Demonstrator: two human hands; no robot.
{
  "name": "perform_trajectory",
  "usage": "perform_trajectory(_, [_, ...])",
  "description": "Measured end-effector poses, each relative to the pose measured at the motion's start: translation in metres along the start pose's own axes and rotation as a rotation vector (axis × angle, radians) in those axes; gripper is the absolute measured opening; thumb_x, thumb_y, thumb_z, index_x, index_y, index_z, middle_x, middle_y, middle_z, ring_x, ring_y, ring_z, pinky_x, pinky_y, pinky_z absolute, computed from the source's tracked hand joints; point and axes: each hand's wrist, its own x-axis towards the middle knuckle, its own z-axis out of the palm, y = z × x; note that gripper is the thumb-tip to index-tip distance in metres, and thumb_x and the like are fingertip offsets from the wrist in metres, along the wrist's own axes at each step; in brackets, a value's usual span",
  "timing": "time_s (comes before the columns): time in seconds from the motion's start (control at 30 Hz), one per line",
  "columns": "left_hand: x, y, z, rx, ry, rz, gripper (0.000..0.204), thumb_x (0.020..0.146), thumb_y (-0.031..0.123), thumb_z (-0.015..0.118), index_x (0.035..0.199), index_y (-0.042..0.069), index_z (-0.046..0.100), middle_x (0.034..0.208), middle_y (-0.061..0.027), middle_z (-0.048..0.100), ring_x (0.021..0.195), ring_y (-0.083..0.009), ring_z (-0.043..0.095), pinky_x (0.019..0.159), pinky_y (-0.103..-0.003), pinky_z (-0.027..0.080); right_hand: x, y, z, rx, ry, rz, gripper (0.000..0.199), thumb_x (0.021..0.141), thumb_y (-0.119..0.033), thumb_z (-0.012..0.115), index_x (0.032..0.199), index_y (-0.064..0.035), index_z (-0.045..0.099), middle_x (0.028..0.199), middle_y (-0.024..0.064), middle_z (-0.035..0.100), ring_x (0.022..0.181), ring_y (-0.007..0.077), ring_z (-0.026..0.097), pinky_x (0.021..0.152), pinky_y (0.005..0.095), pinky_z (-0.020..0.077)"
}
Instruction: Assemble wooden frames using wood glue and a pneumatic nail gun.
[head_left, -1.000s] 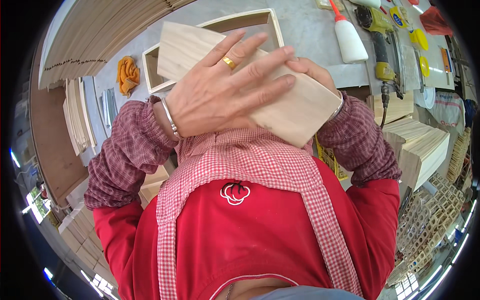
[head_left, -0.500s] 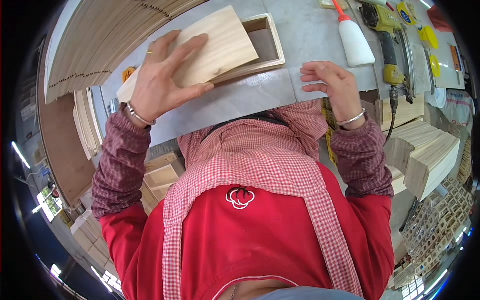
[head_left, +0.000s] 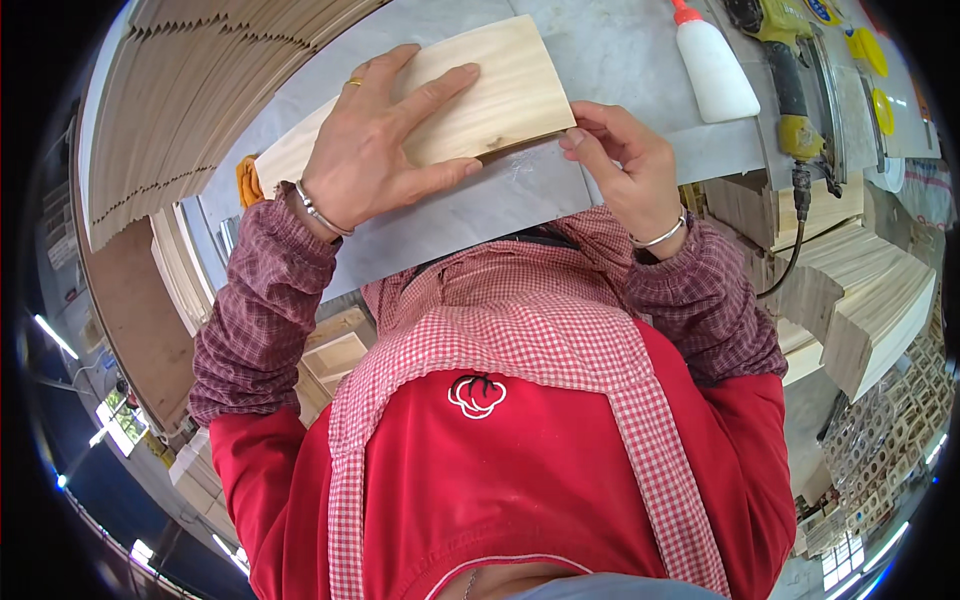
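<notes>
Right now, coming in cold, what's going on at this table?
A person is handling a pale wooden board above the gray tabletop. Their left hand is spread flat across it, while the fingertips of their right hand are at its near right corner. What lies beneath the board is mostly hidden. To the right are a white squeeze bottle with a red top and a yellow-and-black air tool.

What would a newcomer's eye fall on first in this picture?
Probably the bright red top and red-and-white checked apron, filling the lower middle. Above them, the left hand spreads over a pale wooden board, with the right hand at its near right corner. A white squeeze bottle with a red nozzle is toward the upper right.
</notes>
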Motion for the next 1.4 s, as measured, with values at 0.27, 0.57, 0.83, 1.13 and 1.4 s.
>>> perform_trajectory(0.27, [-0.007,-0.007,0.01,-0.019,0.013,0.018,0.067,0.07,0.046,0.071,0.131,0.027,0.051,0.13,-0.0199,0.041,0.112,-0.0342,0.046,0.092,-0.039,0.043,0.002,-0.004,0.004,-0.396,0.051,-0.359,0.021,0.074,0.003,0.065,0.094,-0.0023,0.064,0.075,0.0039,0.061,0.054,0.0109,0.051,0.049,0.0204,0.0421])
perform_trajectory(0.57, [-0.006,-0.008,0.008,-0.019,0.015,0.039,0.068,0.07,0.049,0.071,0.131,0.026,0.051,0.131,-0.02,0.04,0.113,-0.0341,0.046,0.091,-0.04,0.044,0.001,0.0,0.007,-0.553,0.118,-0.487,0.018,0.07,0.005,0.064,0.087,-0.0032,0.063,0.071,0.0025,0.057,0.047,0.011,0.043,0.042,0.0226,0.0351])
perform_trajectory(0.83, [-0.007,-0.011,0.012,-0.002,-0.015,0.035,0.071,0.069,0.051,0.071,0.132,0.024,0.05,0.134,-0.0194,0.038,0.116,-0.0341,0.044,0.092,-0.04,0.043,0.001,0.001,0.007,-0.568,0.12,-0.485,0.018,0.071,0.002,0.065,0.088,-0.0034,0.063,0.072,0.0022,0.057,0.047,0.0119,0.044,0.044,0.023,0.037])
perform_trajectory(1.13, [0.008,0.005,0.01,-0.073,0.006,0.04,0.075,0.067,0.049,0.073,0.131,0.018,0.048,0.138,-0.0168,0.035,0.119,-0.0344,0.042,0.096,-0.043,0.04,0.025,0.0,0.006,-0.292,0.059,-0.322,0.022,0.08,-0.01,0.063,0.101,-0.0048,0.062,0.076,0.0033,0.056,0.052,0.0136,0.048,0.049,0.0238,0.0413])
perform_trajectory(1.4, [0.028,0.012,0.019,-0.122,0.021,0.048,0.075,0.064,0.04,0.075,0.13,0.017,0.048,0.138,-0.0151,0.035,0.118,-0.0351,0.042,0.096,-0.044,0.039,0.042,0.005,0.014,-0.304,-0.035,-0.246,0.033,0.084,-0.02,0.059,0.115,-0.0093,0.058,0.085,0.0038,0.053,0.059,0.0144,0.05,0.054,0.0248,0.0428])
